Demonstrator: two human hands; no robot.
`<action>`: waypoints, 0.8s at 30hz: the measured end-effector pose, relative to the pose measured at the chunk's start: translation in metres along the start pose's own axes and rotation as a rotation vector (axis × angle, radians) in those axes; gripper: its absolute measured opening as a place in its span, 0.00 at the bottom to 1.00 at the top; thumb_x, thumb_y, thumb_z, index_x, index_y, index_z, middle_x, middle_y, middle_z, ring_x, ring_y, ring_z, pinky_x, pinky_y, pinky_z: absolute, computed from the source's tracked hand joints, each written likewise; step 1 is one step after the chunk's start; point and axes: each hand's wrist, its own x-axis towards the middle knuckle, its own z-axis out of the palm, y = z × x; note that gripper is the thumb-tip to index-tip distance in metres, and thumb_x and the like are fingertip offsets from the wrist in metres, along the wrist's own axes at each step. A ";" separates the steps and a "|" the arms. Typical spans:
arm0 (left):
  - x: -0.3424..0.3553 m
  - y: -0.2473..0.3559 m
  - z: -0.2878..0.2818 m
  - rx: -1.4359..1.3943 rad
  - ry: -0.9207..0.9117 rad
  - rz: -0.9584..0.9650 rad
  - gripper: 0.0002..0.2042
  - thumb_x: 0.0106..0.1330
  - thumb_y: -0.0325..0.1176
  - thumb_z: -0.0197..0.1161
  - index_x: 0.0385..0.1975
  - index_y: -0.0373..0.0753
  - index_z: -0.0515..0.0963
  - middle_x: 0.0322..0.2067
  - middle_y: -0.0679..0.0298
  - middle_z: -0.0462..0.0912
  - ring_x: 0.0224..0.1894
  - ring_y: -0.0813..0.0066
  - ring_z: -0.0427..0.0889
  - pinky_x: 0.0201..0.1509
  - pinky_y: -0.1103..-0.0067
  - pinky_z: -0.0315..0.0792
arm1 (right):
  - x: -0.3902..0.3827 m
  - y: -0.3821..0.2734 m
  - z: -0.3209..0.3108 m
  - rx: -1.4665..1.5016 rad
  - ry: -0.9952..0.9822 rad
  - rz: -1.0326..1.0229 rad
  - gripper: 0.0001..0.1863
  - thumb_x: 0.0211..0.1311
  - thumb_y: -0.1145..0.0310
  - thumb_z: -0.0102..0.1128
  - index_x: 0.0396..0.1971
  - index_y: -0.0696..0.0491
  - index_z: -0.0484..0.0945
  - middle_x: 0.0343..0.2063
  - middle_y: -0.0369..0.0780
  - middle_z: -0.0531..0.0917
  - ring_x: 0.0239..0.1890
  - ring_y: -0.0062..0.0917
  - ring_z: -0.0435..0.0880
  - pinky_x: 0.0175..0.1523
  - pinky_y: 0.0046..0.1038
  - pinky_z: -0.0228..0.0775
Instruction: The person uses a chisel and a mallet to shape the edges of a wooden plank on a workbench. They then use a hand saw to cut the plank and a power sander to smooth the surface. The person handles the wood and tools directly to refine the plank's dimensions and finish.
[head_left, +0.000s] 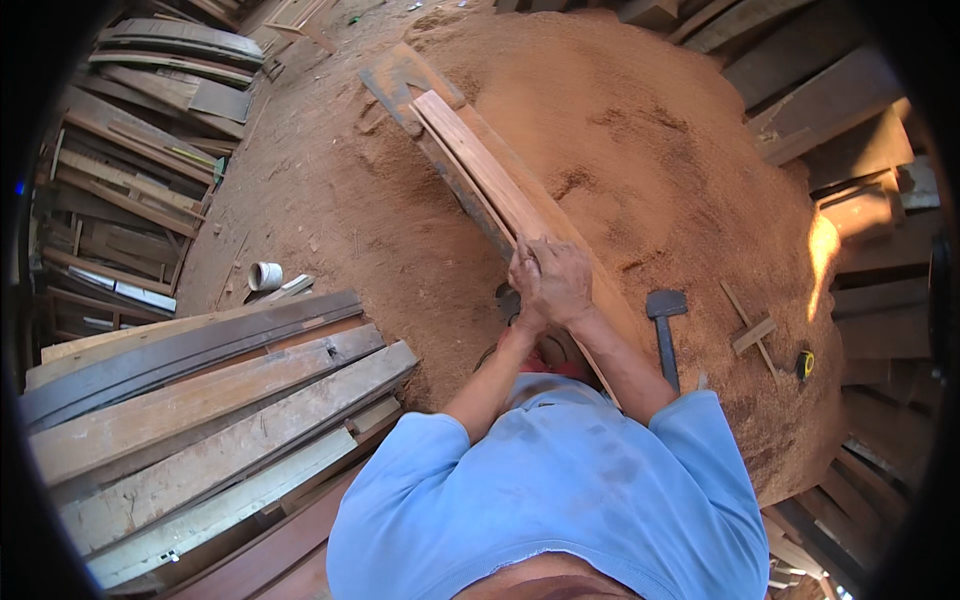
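Observation:
A pale, freshly cut wooden plank (pixel 478 165) lies lengthwise along a long work board (pixel 560 215), with a narrow gap or second strip along its left side. At the plank's near end, my left hand (pixel 527 290) and my right hand (pixel 564 278) are pressed together, fingers curled around it. My right hand partly overlaps the left, so some fingertips are hidden. Right of the work board, a dark-headed hammer (pixel 665 325) lies on the sawdust, close to my right forearm. Something dark and red shows partly beneath my wrists.
Stacked timber (pixel 215 400) fills the near left, with more wood piles (pixel 150 150) at the far left and right. Sawdust (pixel 640 130) covers the ground. A white cup-like container (pixel 265 276), crossed wooden sticks (pixel 753 335) and a yellow-black tape measure (pixel 805 365) lie about.

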 end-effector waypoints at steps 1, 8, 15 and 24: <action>-0.001 -0.002 -0.001 -0.067 -0.030 -0.032 0.45 0.64 0.48 0.65 0.76 0.36 0.49 0.73 0.40 0.51 0.72 0.43 0.55 0.73 0.54 0.50 | -0.001 -0.003 0.000 0.021 0.034 0.028 0.16 0.59 0.63 0.60 0.45 0.53 0.82 0.33 0.46 0.84 0.41 0.43 0.81 0.49 0.45 0.70; -0.022 -0.001 -0.016 -0.605 -0.216 -0.320 0.45 0.65 0.48 0.64 0.76 0.36 0.48 0.74 0.40 0.49 0.73 0.44 0.52 0.74 0.53 0.47 | -0.026 -0.008 -0.014 0.056 0.076 -0.021 0.15 0.59 0.60 0.62 0.43 0.51 0.83 0.34 0.44 0.84 0.41 0.42 0.81 0.49 0.44 0.68; -0.002 -0.021 0.005 0.385 0.055 -0.095 0.46 0.64 0.49 0.64 0.75 0.31 0.49 0.75 0.42 0.47 0.72 0.44 0.53 0.73 0.56 0.49 | 0.031 -0.012 0.028 -0.086 -0.002 -0.025 0.11 0.61 0.59 0.63 0.28 0.50 0.80 0.31 0.45 0.82 0.39 0.45 0.81 0.45 0.46 0.70; -0.001 -0.023 -0.008 -0.552 -0.144 -0.320 0.33 0.69 0.40 0.63 0.69 0.33 0.59 0.65 0.51 0.66 0.66 0.59 0.68 0.66 0.66 0.66 | 0.025 0.004 0.012 0.117 -0.287 0.084 0.14 0.59 0.57 0.64 0.34 0.54 0.81 0.38 0.47 0.83 0.45 0.45 0.81 0.50 0.45 0.73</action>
